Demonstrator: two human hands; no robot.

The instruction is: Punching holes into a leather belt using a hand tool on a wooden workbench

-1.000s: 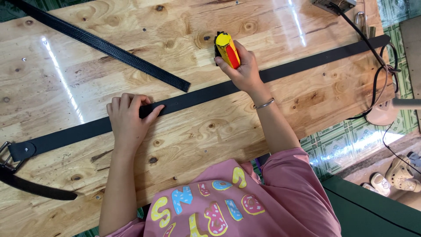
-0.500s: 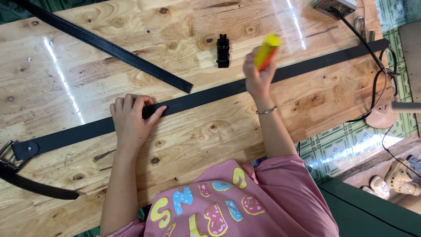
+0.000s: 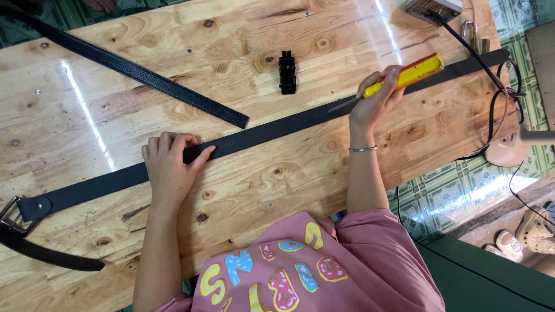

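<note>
A long black belt [image 3: 277, 130] lies across the wooden table [image 3: 243, 190], its metal buckle [image 3: 10, 214] at the left edge. My left hand [image 3: 170, 164] presses flat on the belt near its middle. My right hand [image 3: 376, 98] grips a yellow-handled utility knife [image 3: 404, 75], its blade pointing down-left toward the belt. A small black clip [image 3: 287, 72] sits on the table above the belt, apart from both hands.
A second black belt [image 3: 133, 69] runs diagonally across the upper left. A small box [image 3: 432, 8] with a black cable [image 3: 497, 86] sits at the top right. Sandals [image 3: 529, 234] rest on the tiled floor at the right.
My right hand lifted the knife off the black clip, swung it right, and brought it down toward the belt. The clip stays on the table. My left hand has not moved.
</note>
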